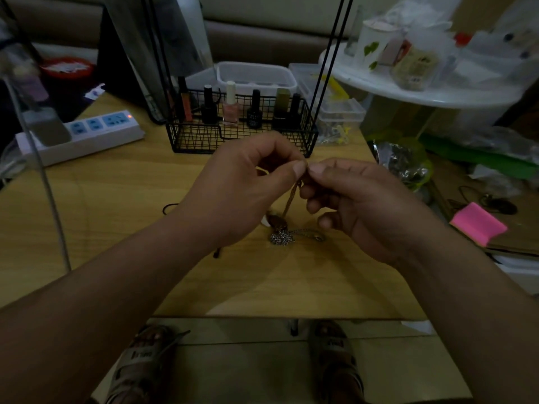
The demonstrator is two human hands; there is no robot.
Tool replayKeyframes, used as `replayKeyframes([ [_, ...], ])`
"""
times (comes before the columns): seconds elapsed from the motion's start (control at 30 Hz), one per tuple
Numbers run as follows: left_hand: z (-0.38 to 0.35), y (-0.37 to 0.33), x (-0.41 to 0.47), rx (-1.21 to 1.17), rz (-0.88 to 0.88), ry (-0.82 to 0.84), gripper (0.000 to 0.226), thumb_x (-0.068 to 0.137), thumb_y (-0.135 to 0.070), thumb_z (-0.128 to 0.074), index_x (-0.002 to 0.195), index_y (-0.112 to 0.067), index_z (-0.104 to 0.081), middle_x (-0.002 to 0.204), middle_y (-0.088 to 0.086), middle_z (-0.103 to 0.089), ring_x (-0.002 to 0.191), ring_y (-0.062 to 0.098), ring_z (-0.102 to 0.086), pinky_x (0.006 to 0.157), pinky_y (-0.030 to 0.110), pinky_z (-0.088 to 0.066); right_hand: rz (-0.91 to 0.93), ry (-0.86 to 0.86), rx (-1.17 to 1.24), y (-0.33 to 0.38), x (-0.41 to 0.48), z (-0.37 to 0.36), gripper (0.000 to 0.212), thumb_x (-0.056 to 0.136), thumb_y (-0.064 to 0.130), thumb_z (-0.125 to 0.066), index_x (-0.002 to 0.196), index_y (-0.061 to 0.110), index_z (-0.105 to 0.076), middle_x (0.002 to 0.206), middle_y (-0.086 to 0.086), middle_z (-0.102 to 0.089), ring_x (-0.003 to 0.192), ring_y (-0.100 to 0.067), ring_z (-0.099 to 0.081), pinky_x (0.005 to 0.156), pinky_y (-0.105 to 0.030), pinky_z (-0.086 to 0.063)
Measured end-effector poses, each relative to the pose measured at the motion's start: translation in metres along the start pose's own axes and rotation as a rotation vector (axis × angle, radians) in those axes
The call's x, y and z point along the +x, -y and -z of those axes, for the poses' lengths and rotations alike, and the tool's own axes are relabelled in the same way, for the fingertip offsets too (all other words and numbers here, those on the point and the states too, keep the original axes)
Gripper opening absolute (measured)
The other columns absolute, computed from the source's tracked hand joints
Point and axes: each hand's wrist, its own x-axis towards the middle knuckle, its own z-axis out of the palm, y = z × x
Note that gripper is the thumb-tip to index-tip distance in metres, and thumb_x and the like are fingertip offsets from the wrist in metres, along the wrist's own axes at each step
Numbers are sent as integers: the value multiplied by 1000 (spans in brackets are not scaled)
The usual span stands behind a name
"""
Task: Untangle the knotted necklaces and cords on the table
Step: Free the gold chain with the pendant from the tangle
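- the left hand [242,185] is held above the middle of the table [116,205]; its grip is closed, with thumb and forefinger pinched on the top of the necklace chain [291,196].
- the right hand [358,199] is raised just beside it; its grip is likewise closed on the same chain, and the two thumb tips are almost touching.
- the chain is hung from the pinch point between both hands down to the table surface.
- the lower end of the chain is laid on the table in a small sparkling knotted clump [280,237], below and between the hands; a short length ending in a clasp [318,237] is run out to its right.
- a thin black cord [170,207] is seen on the table to the left of the left wrist, partly hidden by the arm.
- a black wire basket [242,138] holding nail polish bottles [230,107] is stood at the far edge, behind the hands.
- a white power strip [84,135] is placed at the far left of the table.
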Motion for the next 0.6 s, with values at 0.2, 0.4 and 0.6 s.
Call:
replayKeyframes([
  [0.2,1,0,0,33,-42,9,8,99,-16,-69,100,-23,-73,87,-13,-69,82,1,-63,72,15,-49,-103,37,203,-2,2,0,16,101,17,-57,106,9,-70,83,-2,-69,68,-9,-61,49,-20,-46],
  [0.4,-2,4,-2,102,-58,-12,7,100,-16,-68,99,-22,-71,84,-11,-67,80,4,-63,67,18,-48,-106,-30,164,-4,5,-4,16,101,15,-56,97,10,-70,78,-2,-66,65,-9,-59,50,-20,-46],
  [0.6,-8,1,-3,-27,185,61,8,105,-17,-58,99,-20,-63,92,-2,-73,88,11,-72,78,33,-62,75,-161,-129,-9,9,-7,16,99,15,-59,88,9,-71,75,-1,-65,67,-13,-57,56,-27,-47],
])
